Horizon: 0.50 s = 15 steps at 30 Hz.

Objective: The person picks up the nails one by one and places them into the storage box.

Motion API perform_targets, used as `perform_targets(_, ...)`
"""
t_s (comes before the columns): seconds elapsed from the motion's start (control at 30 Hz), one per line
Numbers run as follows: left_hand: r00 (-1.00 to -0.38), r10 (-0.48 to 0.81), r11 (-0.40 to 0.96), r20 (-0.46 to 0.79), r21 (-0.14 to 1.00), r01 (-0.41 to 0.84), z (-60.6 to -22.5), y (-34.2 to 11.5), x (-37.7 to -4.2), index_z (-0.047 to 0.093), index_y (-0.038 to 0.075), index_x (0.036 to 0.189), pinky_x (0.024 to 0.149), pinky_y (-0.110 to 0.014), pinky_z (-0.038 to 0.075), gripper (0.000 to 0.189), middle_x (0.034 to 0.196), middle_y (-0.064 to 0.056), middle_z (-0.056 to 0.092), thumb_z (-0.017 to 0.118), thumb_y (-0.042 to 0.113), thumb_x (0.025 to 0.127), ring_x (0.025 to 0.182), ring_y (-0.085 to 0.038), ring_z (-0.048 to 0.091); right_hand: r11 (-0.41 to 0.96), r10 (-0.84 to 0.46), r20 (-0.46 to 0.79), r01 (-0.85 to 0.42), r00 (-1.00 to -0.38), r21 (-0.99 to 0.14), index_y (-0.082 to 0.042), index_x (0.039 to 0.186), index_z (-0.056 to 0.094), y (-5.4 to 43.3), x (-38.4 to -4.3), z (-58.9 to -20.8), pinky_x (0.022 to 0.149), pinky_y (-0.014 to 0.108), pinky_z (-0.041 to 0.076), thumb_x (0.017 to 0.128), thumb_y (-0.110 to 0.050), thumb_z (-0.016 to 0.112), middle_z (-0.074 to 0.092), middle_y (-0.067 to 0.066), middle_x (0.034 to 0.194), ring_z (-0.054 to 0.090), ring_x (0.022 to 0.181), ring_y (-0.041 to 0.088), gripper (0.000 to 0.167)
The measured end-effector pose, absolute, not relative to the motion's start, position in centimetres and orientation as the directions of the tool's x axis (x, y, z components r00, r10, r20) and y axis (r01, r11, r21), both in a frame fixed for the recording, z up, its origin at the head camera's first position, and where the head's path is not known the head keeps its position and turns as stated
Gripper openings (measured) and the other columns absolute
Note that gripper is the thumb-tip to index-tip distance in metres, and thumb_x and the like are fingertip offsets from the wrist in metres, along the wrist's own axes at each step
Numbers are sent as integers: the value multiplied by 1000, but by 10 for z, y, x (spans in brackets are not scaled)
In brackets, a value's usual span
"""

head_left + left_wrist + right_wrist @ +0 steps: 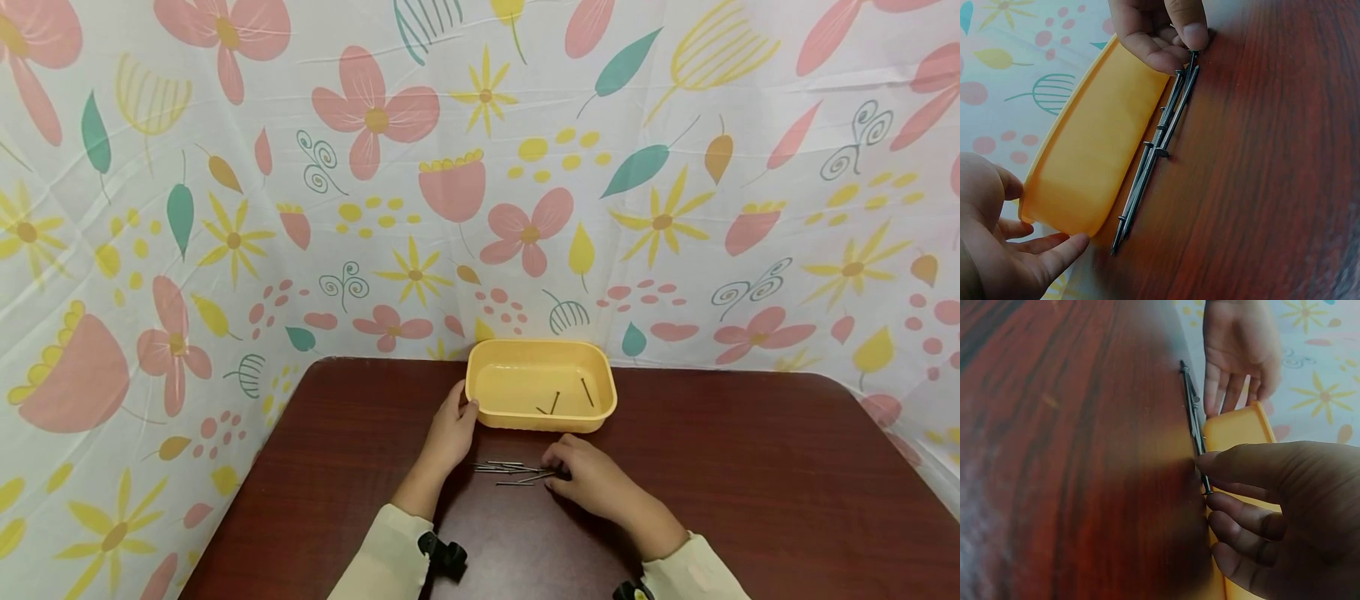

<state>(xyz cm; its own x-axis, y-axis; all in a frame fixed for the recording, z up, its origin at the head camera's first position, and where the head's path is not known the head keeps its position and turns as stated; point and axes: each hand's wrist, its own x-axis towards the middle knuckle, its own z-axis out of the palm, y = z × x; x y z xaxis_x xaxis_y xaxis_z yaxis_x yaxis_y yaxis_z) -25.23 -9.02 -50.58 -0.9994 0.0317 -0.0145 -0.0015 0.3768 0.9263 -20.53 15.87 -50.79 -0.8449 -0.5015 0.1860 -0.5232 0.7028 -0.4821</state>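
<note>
A yellow plastic tray [540, 423] stands near the table's back edge with a few nails [587, 392] lying inside. My left hand [452, 432] holds its left end, thumb by the rim and fingers spread along the wall toward the base, as the left wrist view shows. In front of the tray lies a loose bundle of several steel nails [1159, 136], roughly side by side. At the bundle's right end my right hand [596, 479] pinches a nail near its head [1208, 492] between thumb and forefinger, the other fingers curled beneath.
The dark red-brown wooden table [360, 467] has rounded back corners. Flower-patterned cloth [525, 167] hangs right behind it and along the left side. Black camera straps [444, 557] sit on both wrists over pale sleeves [386, 554].
</note>
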Motion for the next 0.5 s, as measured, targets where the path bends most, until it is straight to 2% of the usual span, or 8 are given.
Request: perform_targets(0.5, -999, 34, 380, -12, 925, 2, -505, -90, -252, 26, 14, 161, 108, -52, 47, 60, 162, -16, 35, 41, 39, 108, 138, -33, 51, 711, -502, 138, -498, -854, -496, -18, 86, 65, 159, -205, -508, 67, 22, 45, 87, -11, 77, 53, -8, 85, 50, 76, 2, 14)
